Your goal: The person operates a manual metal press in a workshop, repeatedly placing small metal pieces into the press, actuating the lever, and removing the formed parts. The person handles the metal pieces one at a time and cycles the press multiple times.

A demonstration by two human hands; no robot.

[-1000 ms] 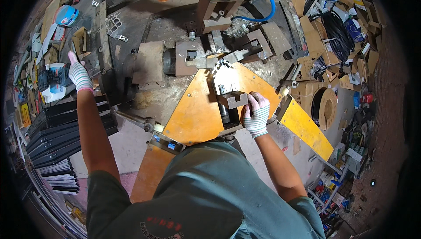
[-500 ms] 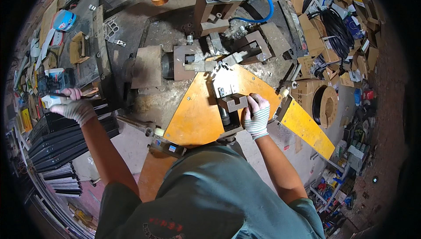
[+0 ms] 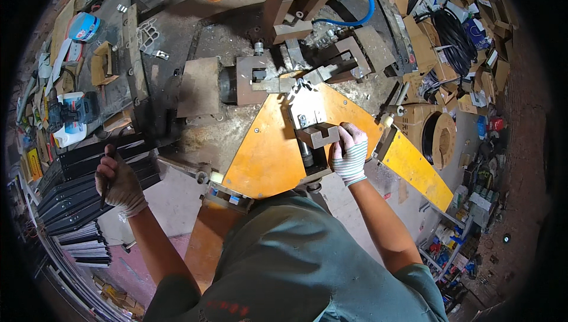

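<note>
Overhead, the left hand (image 3: 120,183), gloved, is closed in a fist around a dark strip (image 3: 106,175) pulled from the stack of black strips (image 3: 77,192) at the left. Meanwhile the right hand (image 3: 349,153), also gloved, rests with fingers curled together against a grey metal block (image 3: 318,136) on the orange plate (image 3: 266,150).

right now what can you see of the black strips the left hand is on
The stack of long black flat strips, metal by the look of it, lies on the person's left, beside the worn grey workbench. The strips lie roughly parallel, slightly fanned, running from upper right to lower left. The gloved left hand is closed around a thin dark piece at the top of the stack. Paler grey strips lie just below them. How many strips there are cannot be told.
</note>
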